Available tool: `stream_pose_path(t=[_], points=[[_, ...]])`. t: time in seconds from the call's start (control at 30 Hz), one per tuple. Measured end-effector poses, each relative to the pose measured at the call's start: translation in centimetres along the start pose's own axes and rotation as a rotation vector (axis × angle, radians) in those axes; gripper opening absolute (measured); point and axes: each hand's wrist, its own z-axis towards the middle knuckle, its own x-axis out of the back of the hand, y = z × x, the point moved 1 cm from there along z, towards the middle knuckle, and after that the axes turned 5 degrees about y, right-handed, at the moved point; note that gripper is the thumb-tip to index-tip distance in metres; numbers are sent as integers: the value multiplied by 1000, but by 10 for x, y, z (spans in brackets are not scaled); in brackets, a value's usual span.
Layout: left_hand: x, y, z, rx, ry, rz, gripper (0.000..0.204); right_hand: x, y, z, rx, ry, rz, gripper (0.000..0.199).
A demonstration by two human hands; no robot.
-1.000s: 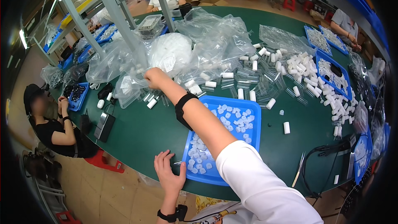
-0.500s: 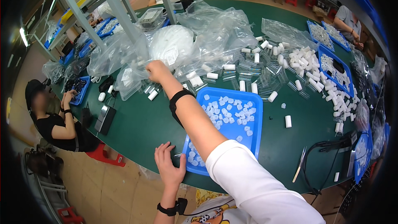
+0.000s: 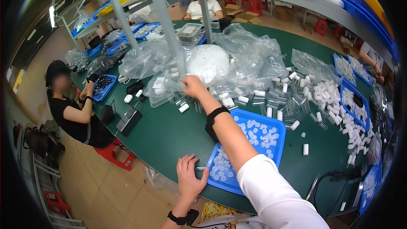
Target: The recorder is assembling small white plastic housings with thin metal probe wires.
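Observation:
My left hand [image 3: 190,176] lies on the near edge of the green table with its fingers stretched out, holding nothing. Beside its thumb and fingers is a small clear tube [image 3: 200,168]. My right arm reaches across a blue tray [image 3: 277,146] that holds many small translucent caps [image 3: 253,132]. Farther off, my right hand [image 3: 196,87] is closed, its fingertips pinching a clear plastic bag [image 3: 171,85]. Just behind that hand sits a round, white, plastic-wrapped bundle [image 3: 207,61]. Clear tubes with white ends [image 3: 292,106] lie scattered to the right of the hand.
A grey shelf frame [image 3: 163,25] stands over the table's far left. At the right are a heap of white cylinders [image 3: 328,97], blue trays [image 3: 355,104], tweezers [image 3: 312,186] and black cables [image 3: 335,180]. A black device [image 3: 129,121] lies left. A co-worker [image 3: 72,106] sits at the left.
The whole view has shifted, so the table's things appear farther right and lower. My right hand stays at the plastic bag, and my left hand stays by the tray's near left corner.

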Motion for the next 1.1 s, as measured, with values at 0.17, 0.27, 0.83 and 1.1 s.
stream_pose_path(t=[0.17, 0.27, 0.83, 1.1], points=[[-3, -3, 3, -6, 13, -30, 35, 15, 13, 22, -57, -310, 36, 28], [-3, -5, 5, -6, 9, -46, 35, 37, 16, 48, -203, -487, 238, 45], [16, -4, 27, -75, 81, 10, 39, 12, 160, 212, -934, 413, 571, 33], [14, -10, 24, 106, -56, -147, 44, -24, 190, 240, -1058, 224, 533, 28]])
